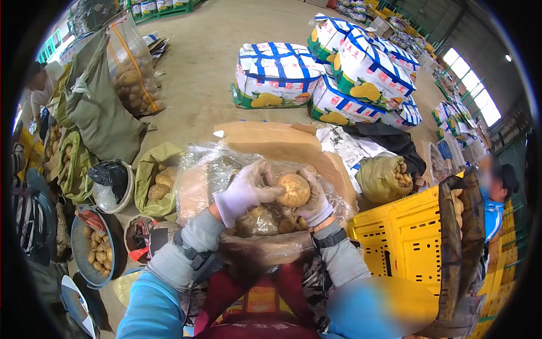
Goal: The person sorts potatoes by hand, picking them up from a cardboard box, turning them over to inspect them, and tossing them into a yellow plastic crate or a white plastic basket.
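A produce warehouse: stacked printed sacks (276, 73), potato bags (387, 178) (open), yellow crates (403, 237) on concrete

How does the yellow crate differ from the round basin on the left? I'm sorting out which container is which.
The yellow crate is boxy with slotted plastic walls; the round basin is shallow, dark and smooth-rimmed. The crate stands to the right of the gloved right hand; the basin lies left of the left hand. Potatoes lie loose in the basin; the crate's inside cannot be seen. Both sit on the floor.

Yellow plastic crate (403, 234) at right, stacked printed sacks (339, 70) beyond, basin of potatoes (93, 248) at left, green sacks (101, 113)
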{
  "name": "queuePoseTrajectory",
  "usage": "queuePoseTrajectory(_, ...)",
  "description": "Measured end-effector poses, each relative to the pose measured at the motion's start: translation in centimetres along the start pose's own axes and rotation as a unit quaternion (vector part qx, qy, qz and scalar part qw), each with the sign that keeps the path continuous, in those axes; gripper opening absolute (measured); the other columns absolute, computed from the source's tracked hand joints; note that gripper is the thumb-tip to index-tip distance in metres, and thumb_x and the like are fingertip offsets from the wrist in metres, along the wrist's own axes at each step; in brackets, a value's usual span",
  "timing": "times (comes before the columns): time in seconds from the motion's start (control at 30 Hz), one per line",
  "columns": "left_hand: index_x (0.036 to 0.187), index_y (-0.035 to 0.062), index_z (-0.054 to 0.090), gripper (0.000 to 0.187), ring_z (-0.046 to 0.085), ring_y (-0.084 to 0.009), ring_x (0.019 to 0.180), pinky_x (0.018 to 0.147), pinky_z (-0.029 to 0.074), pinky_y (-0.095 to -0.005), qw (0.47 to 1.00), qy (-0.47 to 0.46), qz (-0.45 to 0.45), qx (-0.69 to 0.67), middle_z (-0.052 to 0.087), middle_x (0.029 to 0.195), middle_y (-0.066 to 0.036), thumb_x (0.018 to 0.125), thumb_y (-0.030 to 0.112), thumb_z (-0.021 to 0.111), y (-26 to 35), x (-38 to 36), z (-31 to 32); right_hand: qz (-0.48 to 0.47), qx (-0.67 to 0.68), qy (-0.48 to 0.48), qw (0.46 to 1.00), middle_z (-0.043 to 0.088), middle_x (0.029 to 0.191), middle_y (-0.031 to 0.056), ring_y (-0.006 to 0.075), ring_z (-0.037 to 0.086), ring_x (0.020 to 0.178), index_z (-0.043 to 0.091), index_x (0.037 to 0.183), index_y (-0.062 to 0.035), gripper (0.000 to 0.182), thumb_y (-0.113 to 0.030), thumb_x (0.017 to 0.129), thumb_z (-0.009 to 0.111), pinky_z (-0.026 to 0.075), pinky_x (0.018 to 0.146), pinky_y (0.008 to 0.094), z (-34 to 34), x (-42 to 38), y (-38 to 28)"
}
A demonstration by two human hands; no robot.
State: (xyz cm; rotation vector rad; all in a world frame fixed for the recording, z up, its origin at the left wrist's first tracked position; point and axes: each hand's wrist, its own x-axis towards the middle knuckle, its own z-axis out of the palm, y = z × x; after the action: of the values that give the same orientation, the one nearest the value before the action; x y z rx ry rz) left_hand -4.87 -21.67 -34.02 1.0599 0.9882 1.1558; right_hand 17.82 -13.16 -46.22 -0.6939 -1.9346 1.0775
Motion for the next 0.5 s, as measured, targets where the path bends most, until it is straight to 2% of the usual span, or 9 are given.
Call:
queuePoseTrajectory(0.07, 0.095, 0.0039, 0.052, 0.021, 0.058, -0.0082, 0.075, 0.062, 0.048, -0.0230, 0.999, -0.009, 0.039, -0.011, 0.059, 0.088, -0.002, 0.082, 0.000, 0.069, -1.6, 0.5, -0.4, 0.069, 0.037, 0.006, 0.997, 0.059, 0.125, 0.0164, 0.0293, 0.060, 0.114, 0.038, 0.139, -0.0025, 0.092, -0.010, 0.063, 0.089, 0.049, 0.099, 0.0375, 0.2, -0.1, 3.5)
queuePoseTrajectory(0.2, 0.099, 0.0033, 0.051, 0.018, 0.058, -0.0106, 0.072, 0.059, 0.047, -0.0238, 0.990, 0.067, 0.007, -0.125, 0.058, 0.086, -0.003, 0.086, -0.002, 0.062, -1.0, 0.7, 0.4, 0.041, -0.005, 0.014, 0.999, 0.059, 0.128, 0.0145, 0.0271, 0.059, 0.116, 0.037, 0.140, -0.0040, 0.087, -0.006, 0.068, 0.085, 0.049, 0.099, 0.0375, 0.2, 0.3, -0.8)
queuePoseTrajectory(0.23, 0.100, 0.0030, 0.051, 0.017, 0.057, -0.0114, 0.071, 0.058, 0.047, -0.0239, 0.983, 0.084, 0.018, -0.160, 0.058, 0.086, -0.004, 0.086, -0.003, 0.060, -0.9, 0.8, 0.3, 0.088, 0.176, -0.010, 0.980, 0.059, 0.128, 0.0139, 0.0276, 0.059, 0.116, 0.039, 0.139, -0.0053, 0.079, -0.013, 0.073, 0.080, 0.050, 0.097, 0.0394, 0.4, 0.6, -2.4)
queuePoseTrajectory(0.3, 0.103, 0.0027, 0.050, 0.018, 0.056, -0.0136, 0.068, 0.057, 0.047, -0.0253, 0.977, 0.132, 0.028, -0.167, 0.057, 0.087, -0.007, 0.087, -0.005, 0.056, -1.8, 0.8, -1.1, 0.203, 0.531, 0.004, 0.823, 0.059, 0.129, 0.0128, 0.0286, 0.059, 0.115, 0.043, 0.138, -0.0080, 0.064, -0.025, 0.082, 0.070, 0.053, 0.091, 0.0432, 0.8, 1.3, -5.6)
queuePoseTrajectory(0.33, 0.105, 0.0027, 0.050, 0.019, 0.056, -0.0151, 0.067, 0.057, 0.048, -0.0267, 0.979, 0.140, 0.029, -0.144, 0.057, 0.089, -0.008, 0.088, -0.006, 0.054, -2.5, 1.4, -1.9, 0.244, 0.589, 0.032, 0.770, 0.060, 0.128, 0.0148, 0.0317, 0.062, 0.111, 0.047, 0.136, -0.0081, 0.058, -0.038, 0.088, 0.060, 0.055, 0.083, 0.0472, -0.3, 1.5, -6.4)
queuePoseTrajectory(0.37, 0.103, 0.0035, 0.050, 0.019, 0.055, -0.0177, 0.068, 0.059, 0.048, -0.0277, 0.970, 0.127, -0.004, -0.208, 0.056, 0.090, -0.011, 0.088, -0.008, 0.051, -1.3, 1.0, -1.8, 0.208, 0.583, 0.050, 0.784, 0.058, 0.129, 0.0150, 0.0315, 0.060, 0.113, 0.045, 0.138, -0.0084, 0.059, -0.035, 0.088, 0.062, 0.055, 0.086, 0.0472, -1.8, 0.7, -7.9)
queuePoseTrajectory(0.4, 0.104, 0.0040, 0.053, 0.021, 0.057, -0.0199, 0.076, 0.066, 0.049, -0.0286, 0.968, 0.148, 0.026, -0.201, 0.057, 0.094, -0.011, 0.087, -0.009, 0.051, -1.1, 1.3, -1.2, 0.097, 0.493, 0.062, 0.862, 0.057, 0.131, 0.0151, 0.0313, 0.059, 0.115, 0.043, 0.139, -0.0087, 0.060, -0.032, 0.088, 0.063, 0.054, 0.088, 0.0472, -3.4, -0.3, -9.9)
queuePoseTrajectory(0.43, 0.108, 0.0042, 0.053, 0.022, 0.058, -0.0193, 0.079, 0.068, 0.049, -0.0282, 0.973, 0.136, 0.025, -0.184, 0.058, 0.096, -0.011, 0.088, -0.005, 0.053, -1.8, 1.8, -1.9, -0.080, 0.270, 0.097, 0.955, 0.055, 0.133, 0.0153, 0.0311, 0.058, 0.117, 0.040, 0.141, -0.0090, 0.062, -0.029, 0.088, 0.065, 0.053, 0.091, 0.0472, -5.1, -1.6, -12.2)
queuePoseTrajectory(0.5, 0.116, 0.0047, 0.054, 0.026, 0.060, -0.0179, 0.085, 0.071, 0.050, -0.0274, 0.983, 0.112, 0.027, -0.139, 0.060, 0.100, -0.009, 0.090, 0.002, 0.055, -3.5, 2.9, -3.6, -0.226, 0.082, 0.171, 0.956, 0.052, 0.136, 0.0156, 0.0308, 0.055, 0.122, 0.036, 0.144, -0.0096, 0.066, -0.023, 0.088, 0.067, 0.051, 0.097, 0.0472, -9.0, -5.7, -16.4)
